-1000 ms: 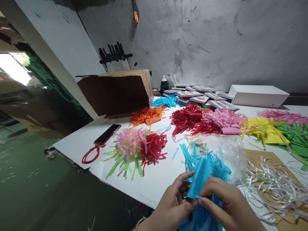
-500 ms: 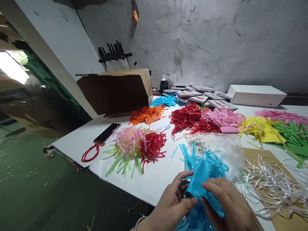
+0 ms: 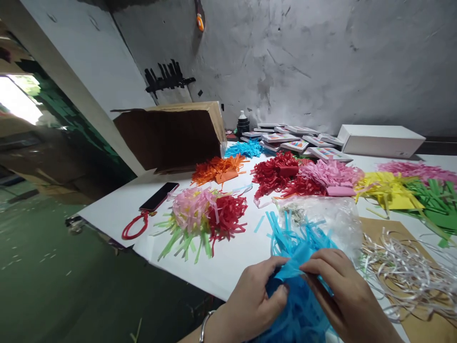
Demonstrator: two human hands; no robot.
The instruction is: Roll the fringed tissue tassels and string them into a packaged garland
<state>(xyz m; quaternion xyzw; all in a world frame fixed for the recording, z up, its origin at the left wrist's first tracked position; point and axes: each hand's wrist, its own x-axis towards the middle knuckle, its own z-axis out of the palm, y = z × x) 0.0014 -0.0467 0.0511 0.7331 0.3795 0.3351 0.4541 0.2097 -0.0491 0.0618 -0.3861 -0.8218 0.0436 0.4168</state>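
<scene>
Both hands are on a bundle of blue fringed tissue paper (image 3: 300, 309) close to the table's front edge. My left hand (image 3: 255, 295) grips the uncut band of the bundle from the left, its thumb in front. From the right, my right hand (image 3: 339, 286) pinches a fold of the same band between thumb and fingers. Blue strips spread out behind the band and hang down in front of it. Just behind lies a clear plastic bag (image 3: 332, 214) with small metallic bits inside. A tangle of white ribbon (image 3: 410, 271) rests to the right on brown card.
Left on the white table are a pink, red and green tissue bunch (image 3: 200, 214) and a phone (image 3: 159, 196) with a red strap. Behind stand an open cardboard box (image 3: 171, 138), flat boxes (image 3: 282, 138) and a white box (image 3: 382, 140). Red fringe (image 3: 274, 171) and yellow fringe (image 3: 389, 190) lie right.
The blue band, raised and facing me before, is now tipped flatter and folded lower between my hands. My right fingers have closed into a pinch on it. More blue strips show in front.
</scene>
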